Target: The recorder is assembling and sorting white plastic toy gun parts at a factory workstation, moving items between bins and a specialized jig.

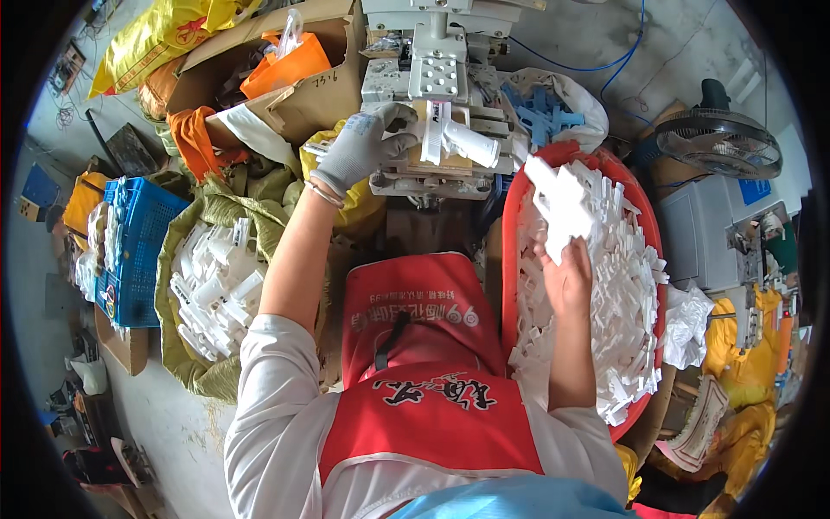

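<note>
My left hand [367, 143], in a grey glove, is at the left side of the machine's fixture. Its fingers are curved, with a gap between thumb and forefinger and nothing visible in it. Beside the fingertips, a white plastic toy gun [467, 143] lies on the fixture [432, 170], under the drilled metal head [437, 76]. My bare right hand [566, 272] is closed on the lower end of a white plastic piece [562, 203], blurred and overexposed. That hand is above a red tub [654, 233] heaped with white plastic parts [618, 320].
At left stands a green woven sack [194, 378] of white parts, beside a blue crate [143, 251]. A cardboard box [303, 104] holds an orange bag [290, 65]. Behind the tub are a white sack [588, 104] with blue toy guns [545, 112] and a fan [718, 143].
</note>
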The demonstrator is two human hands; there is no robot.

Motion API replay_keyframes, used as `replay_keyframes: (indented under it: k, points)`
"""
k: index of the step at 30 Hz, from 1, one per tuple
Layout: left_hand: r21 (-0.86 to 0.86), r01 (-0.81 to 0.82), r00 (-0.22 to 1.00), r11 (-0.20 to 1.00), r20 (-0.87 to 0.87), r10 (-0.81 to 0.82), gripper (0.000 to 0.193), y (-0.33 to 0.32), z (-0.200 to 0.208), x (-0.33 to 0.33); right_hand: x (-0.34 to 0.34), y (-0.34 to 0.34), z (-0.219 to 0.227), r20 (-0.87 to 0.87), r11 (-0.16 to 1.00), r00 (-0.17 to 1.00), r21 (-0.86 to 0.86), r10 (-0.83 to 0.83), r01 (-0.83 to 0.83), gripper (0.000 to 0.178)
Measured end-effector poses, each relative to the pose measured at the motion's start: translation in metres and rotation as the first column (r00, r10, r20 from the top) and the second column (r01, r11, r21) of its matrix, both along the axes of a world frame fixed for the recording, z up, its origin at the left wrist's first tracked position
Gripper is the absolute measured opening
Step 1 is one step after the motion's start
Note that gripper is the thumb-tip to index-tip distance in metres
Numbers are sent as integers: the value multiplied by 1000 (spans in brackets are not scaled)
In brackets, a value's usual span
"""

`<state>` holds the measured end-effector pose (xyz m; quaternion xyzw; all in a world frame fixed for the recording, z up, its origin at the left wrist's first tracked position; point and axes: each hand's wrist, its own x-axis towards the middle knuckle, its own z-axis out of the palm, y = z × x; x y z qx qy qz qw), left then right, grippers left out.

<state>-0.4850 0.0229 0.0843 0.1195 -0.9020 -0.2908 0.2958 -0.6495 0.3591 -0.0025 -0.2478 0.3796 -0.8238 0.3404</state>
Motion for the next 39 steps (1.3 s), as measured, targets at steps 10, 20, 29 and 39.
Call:
replay_keyframes:
  k: [10,20,29,39]
  points:
    - [81,-391,904,917,-156,399,37,32,-24,91,-28,-126,60,-981,917,188,35,-44,398,40]
    - [327,-499,834,802,-70,547,29,65,-61,201,-26,-141,86,-940,906,-285,55,189,419,39]
    - [-255,-825,534,504,-64,843,20,86,-55,305,-68,-12,27,-935,738,41,304,351,603,30]
    - [-356,-878,423,320,-263,867,23,95,-52,329,-59,63,-148,-295,-78,440,752,848,655,36]
